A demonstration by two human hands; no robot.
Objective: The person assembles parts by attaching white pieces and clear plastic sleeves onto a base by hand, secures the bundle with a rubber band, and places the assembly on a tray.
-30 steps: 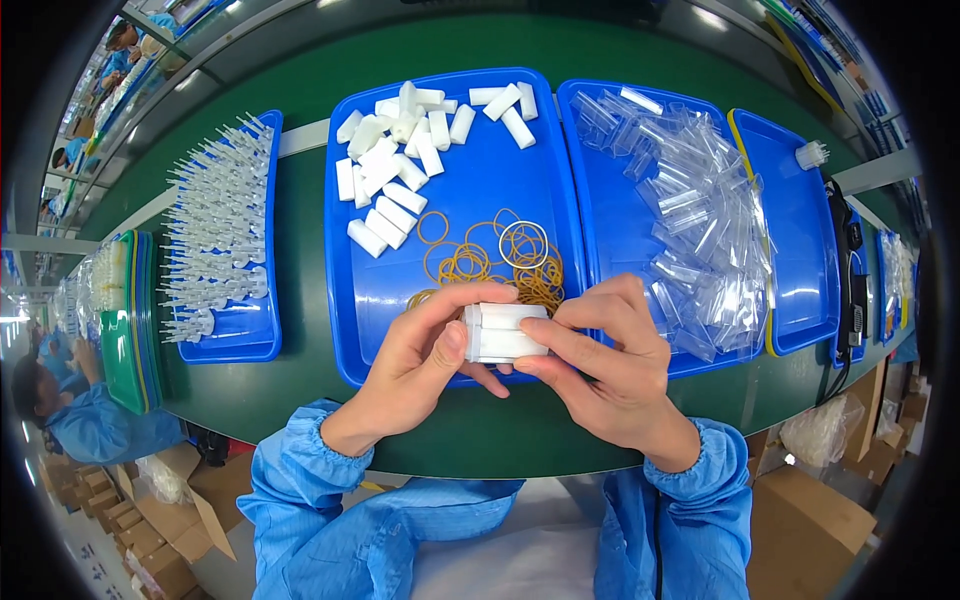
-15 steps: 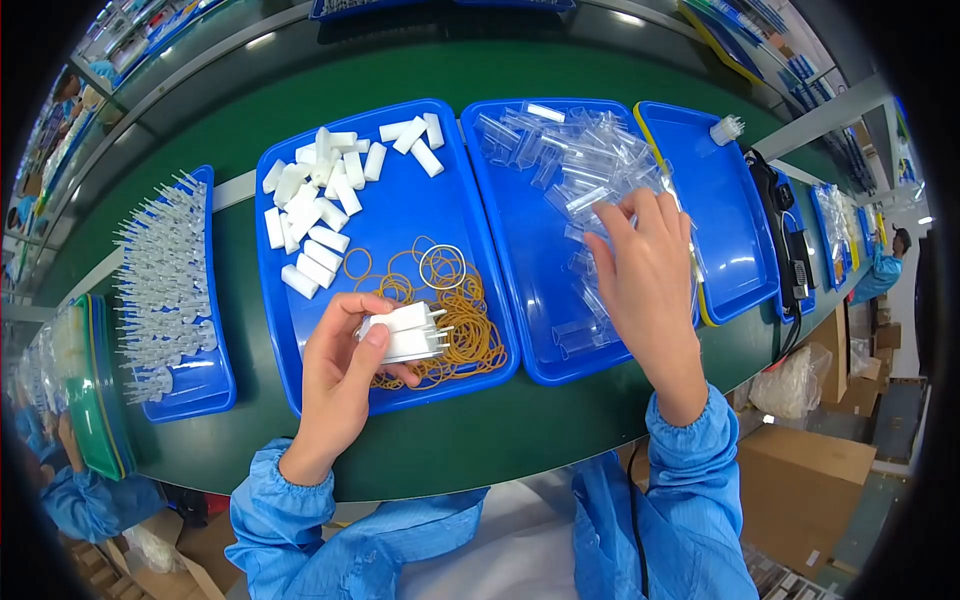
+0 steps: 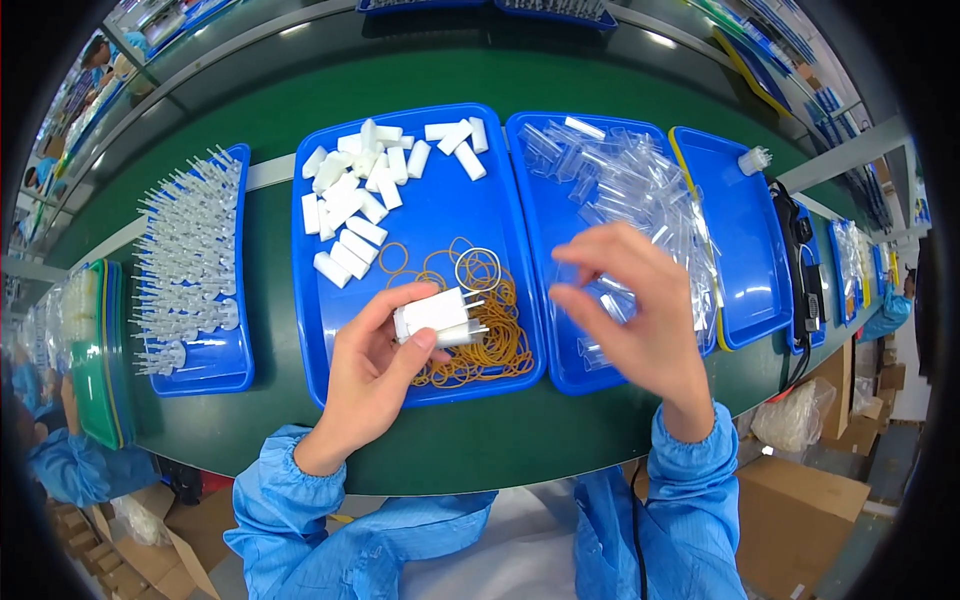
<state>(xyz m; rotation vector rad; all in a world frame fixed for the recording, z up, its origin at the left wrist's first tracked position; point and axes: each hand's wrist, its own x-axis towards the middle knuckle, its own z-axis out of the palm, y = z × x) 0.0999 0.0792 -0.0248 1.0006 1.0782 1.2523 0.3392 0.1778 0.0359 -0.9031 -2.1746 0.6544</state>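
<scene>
White blocks with thin prongs are gripped by the fingers of the left hand; rubber bands lie just beyond these fingers. Fingers of the right hand curl near clear plastic tubes; whether they pinch one, I cannot tell.

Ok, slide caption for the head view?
Left hand holds a white pronged assembly near rubber bands; right hand near clear plastic pieces.

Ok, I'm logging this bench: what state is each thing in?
Left hand: closed on the white assembly
Right hand: curled, contents unclear
White assembly: held, prongs exposed
White blocks: loose, piled
Rubber bands: loose, tangled
Clear sleeves: loose, heaped
Pronged parts: crowded together
Clear bag: crumpled
</scene>
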